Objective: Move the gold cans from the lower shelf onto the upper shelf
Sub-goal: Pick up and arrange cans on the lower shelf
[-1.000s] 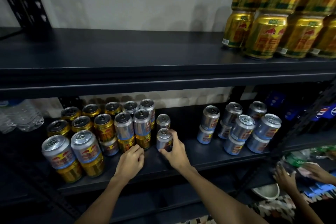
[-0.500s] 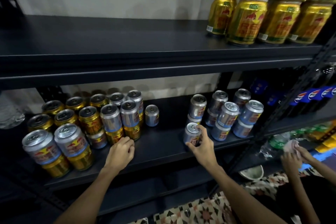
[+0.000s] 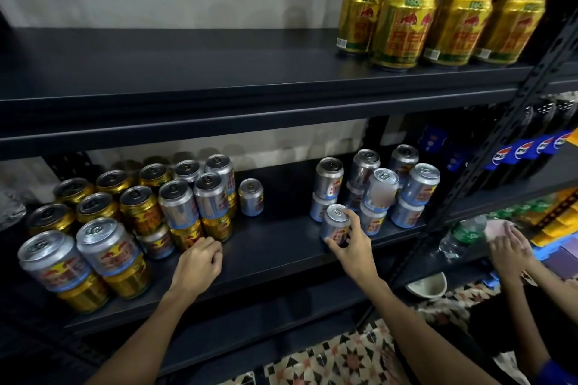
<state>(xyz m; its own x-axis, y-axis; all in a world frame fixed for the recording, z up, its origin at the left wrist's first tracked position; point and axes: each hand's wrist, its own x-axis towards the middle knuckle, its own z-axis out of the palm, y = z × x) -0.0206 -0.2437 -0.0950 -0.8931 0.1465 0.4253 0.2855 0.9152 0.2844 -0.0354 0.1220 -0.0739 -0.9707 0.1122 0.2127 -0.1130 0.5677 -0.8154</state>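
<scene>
Several gold cans (image 3: 140,208) stand at the left of the lower shelf (image 3: 275,241), some with silver cans (image 3: 178,203) stacked on them. On the upper shelf (image 3: 187,72) at the right, gold cans (image 3: 403,28) are stacked in two layers. My right hand (image 3: 352,242) grips a silver can (image 3: 335,223) standing in front of the silver cluster (image 3: 419,184) on the lower shelf. My left hand (image 3: 197,262) rests on the lower shelf with curled fingers, holding nothing, just in front of a gold can (image 3: 217,228).
A single silver can (image 3: 251,197) stands alone mid-shelf. Another person's hands (image 3: 508,245) work at the right near bottles (image 3: 463,234) on a neighbouring rack. Dark cola bottles (image 3: 525,153) fill the right rack. A slanted metal upright (image 3: 500,134) separates the racks. Patterned floor tiles lie below.
My right hand carried the silver can from the left group rightwards across the lower shelf to the front of the silver cluster. My left hand stayed by the gold cans.
</scene>
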